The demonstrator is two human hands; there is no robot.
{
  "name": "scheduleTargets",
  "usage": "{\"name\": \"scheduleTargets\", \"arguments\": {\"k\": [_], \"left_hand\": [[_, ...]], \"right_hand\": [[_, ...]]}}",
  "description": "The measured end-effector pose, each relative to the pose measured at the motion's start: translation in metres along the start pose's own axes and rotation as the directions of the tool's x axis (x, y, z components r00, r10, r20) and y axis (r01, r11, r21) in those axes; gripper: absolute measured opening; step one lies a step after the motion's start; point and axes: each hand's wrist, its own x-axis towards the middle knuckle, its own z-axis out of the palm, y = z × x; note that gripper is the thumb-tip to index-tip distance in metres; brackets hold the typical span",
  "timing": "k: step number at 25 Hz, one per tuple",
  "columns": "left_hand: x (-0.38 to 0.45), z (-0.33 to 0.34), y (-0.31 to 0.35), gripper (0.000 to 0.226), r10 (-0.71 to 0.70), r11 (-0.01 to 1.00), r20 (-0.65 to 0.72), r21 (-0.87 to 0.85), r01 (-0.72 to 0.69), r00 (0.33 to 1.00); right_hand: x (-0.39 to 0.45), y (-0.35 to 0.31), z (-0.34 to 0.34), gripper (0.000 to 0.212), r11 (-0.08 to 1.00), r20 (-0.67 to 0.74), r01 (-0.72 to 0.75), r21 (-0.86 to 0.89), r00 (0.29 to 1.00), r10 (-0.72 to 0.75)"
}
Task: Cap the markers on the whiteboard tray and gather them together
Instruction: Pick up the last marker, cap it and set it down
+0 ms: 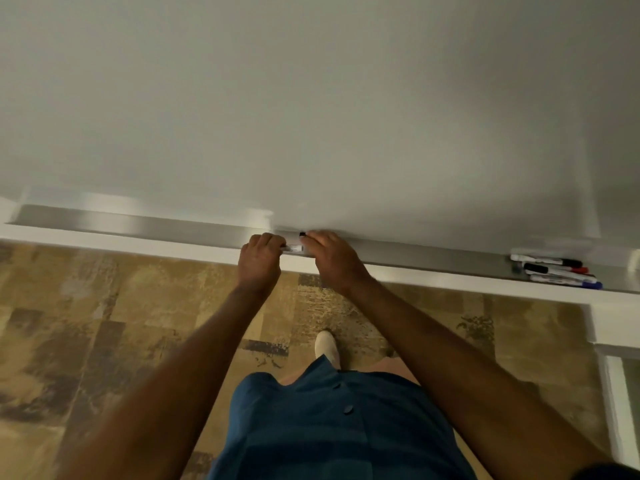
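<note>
Both hands were closed on one marker (292, 248) lying lengthwise along the tray (138, 223), left hand (260, 261) gripping the barrel and right hand (329, 252) pinching the black cap (302, 234) end, while the gathered markers (554, 271) lay well off beyond the right hand.

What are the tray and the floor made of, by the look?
Tray: likely brushed metal, perhaps aluminium; grey, satin, with soft blurred highlights along its length. Its front lip looks painted or coated white, material unclear. Floor: probably carpet tile; matte, no glare, mottled tan and brown blocks with fuzzy worn-looking patches.
</note>
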Motion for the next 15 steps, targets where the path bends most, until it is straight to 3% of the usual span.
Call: {"name": "scheduleTargets", "arguments": {"k": [3,7,10,12,14,15], "left_hand": [[-0.008,-0.004,-0.009,0.018,-0.009,0.998,-0.044,-0.066,0.006,0.999],[-0.011,-0.007,-0.009,0.012,-0.088,0.937,-0.082,-0.345,0.054,0.993],[-0.009,-0.009,-0.002,0.006,-0.248,0.796,-0.026,-0.575,0.189,0.968],[-0.008,-0.010,0.006,0.009,-0.375,0.575,0.062,-0.767,0.285,0.925],[-0.008,-0.012,0.015,0.022,-0.447,0.213,0.208,-0.920,0.330,0.870],[-0.009,-0.012,0.019,0.031,-0.444,0.029,0.279,-0.945,0.325,0.852]], "right_hand": [[0.012,-0.003,0.009,0.077,0.990,0.134,0.025,-0.138,0.991,-0.006],[0.011,0.000,0.016,0.040,0.992,0.047,-0.013,-0.125,0.999,0.019],[0.004,0.012,0.011,0.021,0.990,-0.013,-0.078,-0.117,0.997,0.077],[-0.002,0.022,0.004,0.014,0.982,-0.035,-0.139,-0.128,0.990,0.135],[-0.011,0.028,-0.001,0.017,0.976,-0.072,-0.214,-0.046,0.975,0.211],[-0.016,0.030,-0.004,0.021,0.962,-0.103,-0.261,0.076,0.958,0.268]]}}
